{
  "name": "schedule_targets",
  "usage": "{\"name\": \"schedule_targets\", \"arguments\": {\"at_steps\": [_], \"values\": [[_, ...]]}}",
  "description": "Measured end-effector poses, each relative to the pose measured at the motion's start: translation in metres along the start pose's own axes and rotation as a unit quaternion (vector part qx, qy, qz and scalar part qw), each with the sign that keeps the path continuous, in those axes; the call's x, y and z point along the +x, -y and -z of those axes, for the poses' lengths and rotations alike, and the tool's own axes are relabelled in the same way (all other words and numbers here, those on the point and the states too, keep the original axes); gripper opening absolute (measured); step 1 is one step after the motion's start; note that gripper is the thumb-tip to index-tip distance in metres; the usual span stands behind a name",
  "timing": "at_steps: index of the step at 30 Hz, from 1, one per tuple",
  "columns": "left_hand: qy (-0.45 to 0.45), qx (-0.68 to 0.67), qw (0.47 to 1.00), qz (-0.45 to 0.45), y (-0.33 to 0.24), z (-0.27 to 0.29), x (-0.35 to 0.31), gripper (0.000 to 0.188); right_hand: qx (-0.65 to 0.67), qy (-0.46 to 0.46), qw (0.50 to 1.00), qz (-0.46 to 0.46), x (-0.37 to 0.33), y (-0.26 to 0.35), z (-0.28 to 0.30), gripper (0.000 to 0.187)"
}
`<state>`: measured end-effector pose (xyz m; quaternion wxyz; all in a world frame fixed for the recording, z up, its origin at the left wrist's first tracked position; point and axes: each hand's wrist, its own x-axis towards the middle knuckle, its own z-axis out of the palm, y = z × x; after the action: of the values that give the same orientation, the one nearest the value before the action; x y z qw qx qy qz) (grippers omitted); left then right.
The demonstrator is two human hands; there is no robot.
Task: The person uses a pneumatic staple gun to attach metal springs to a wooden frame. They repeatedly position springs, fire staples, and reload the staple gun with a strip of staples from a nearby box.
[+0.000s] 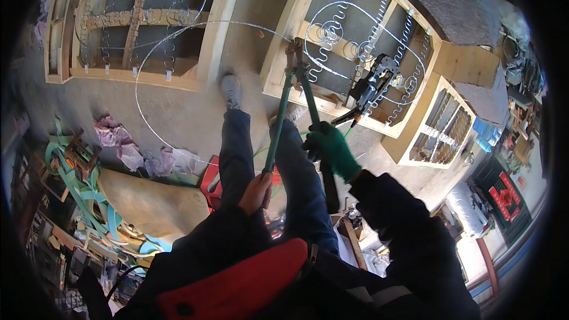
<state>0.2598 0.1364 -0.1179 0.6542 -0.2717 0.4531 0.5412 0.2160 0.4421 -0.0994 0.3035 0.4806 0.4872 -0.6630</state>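
Head view, looking down past the person's legs to the workshop floor. Both hands are closed around the long handles of a pair of green bolt cutters (294, 92): the bare left hand (256, 192) wraps the end of the left handle, and the right hand (329, 147), in a green glove, grips the right handle higher up. The handles stand only slightly apart, and the cutter head sits at the near rail of a wooden seat frame (355, 41), where a long loop of steel edge wire (142, 59) meets it. Whether the blades have already closed through the wire cannot be told. Judged from this view, the frame is well advanced: zigzag springs (379, 18) are strung across it and a rounded wire lies over them, while the wire's free end seems not yet trimmed. A black pneumatic stapler (370, 86) rests on the springs. A second sprung frame (136, 29) lies to the left, and rolls of green webbing (89, 192) lie beside it.
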Motion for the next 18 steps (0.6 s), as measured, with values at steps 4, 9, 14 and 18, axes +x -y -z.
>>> {"name": "schedule_targets", "arguments": {"at_steps": [4, 9, 14, 18], "values": [[0.002, -0.022, 1.000, -0.022, -0.008, -0.006, -0.005, 0.044, -0.309, -0.167, 0.926, 0.137, 0.016, -0.077, -0.063, 0.044], [-0.073, 0.057, 0.996, -0.011, -0.028, -0.005, -0.021, 0.040, 0.010, -0.123, 0.988, 0.095, 0.014, -0.085, -0.079, 0.045], [-0.105, 0.101, 0.988, -0.055, -0.061, -0.002, -0.067, 0.023, 0.161, -0.040, 0.982, 0.087, -0.020, -0.036, -0.108, 0.049], [-0.214, 0.157, 0.958, -0.107, -0.093, 0.024, -0.090, 0.020, 0.181, 0.031, 0.972, 0.149, -0.013, -0.007, -0.144, 0.051]]}}
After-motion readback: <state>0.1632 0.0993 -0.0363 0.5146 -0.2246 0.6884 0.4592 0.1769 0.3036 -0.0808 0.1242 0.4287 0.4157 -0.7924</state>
